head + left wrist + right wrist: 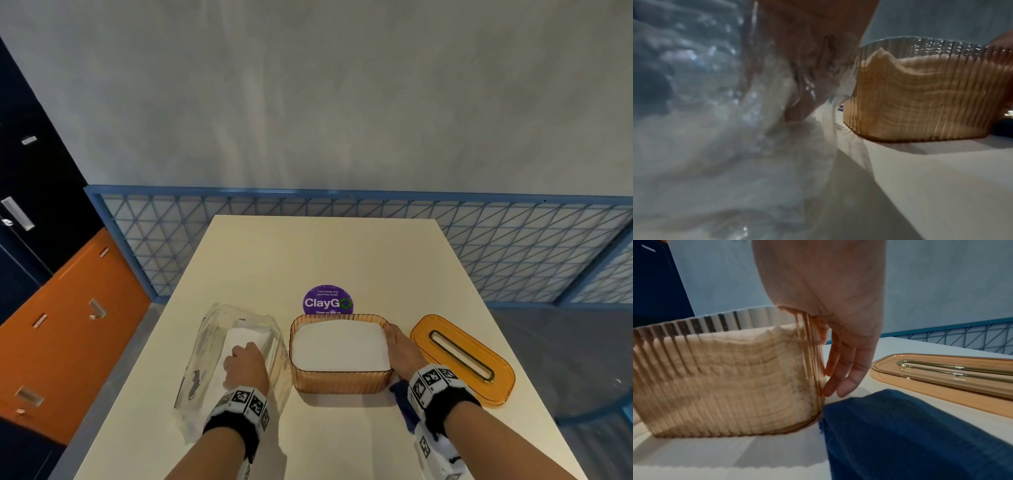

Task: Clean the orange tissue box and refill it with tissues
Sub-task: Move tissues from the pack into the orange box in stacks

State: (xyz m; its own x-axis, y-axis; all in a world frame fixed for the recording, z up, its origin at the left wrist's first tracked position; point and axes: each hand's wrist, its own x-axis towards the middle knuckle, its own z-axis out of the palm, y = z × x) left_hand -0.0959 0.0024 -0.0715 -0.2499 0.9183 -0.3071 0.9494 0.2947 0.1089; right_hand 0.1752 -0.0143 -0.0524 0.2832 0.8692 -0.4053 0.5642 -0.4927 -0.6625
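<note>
The orange box (342, 380) stands on the table (308, 253), its top open. A white stack of tissues (339, 346) fills it almost to the rim; through the ribbed clear wall the layers of the stack show in both wrist views.

Just behind the box, a round purple sticker (327, 299) lies on the table, and the box covers its near edge. To the right of the box, apart from it, lies the orange lid (462, 359) with a long slot in its middle. At the near right corner of the box, touching its base, lies a dark blue cloth (910, 434).

The right hand (402, 349) is at the right end of the box. Its fingers (840, 369) are straight, point down and lie against the outer wall; the palm is over the rim. It grips nothing.

To the left of the box, very close to it, lies a clear plastic bag (219, 363), crumpled, with white tissues inside. The left hand (245, 366) is at the bag with the fingers bent downward. The bag is blurred in the left wrist view, so I cannot tell if the fingers pinch the plastic, hold the tissues, or only rest there.
</note>
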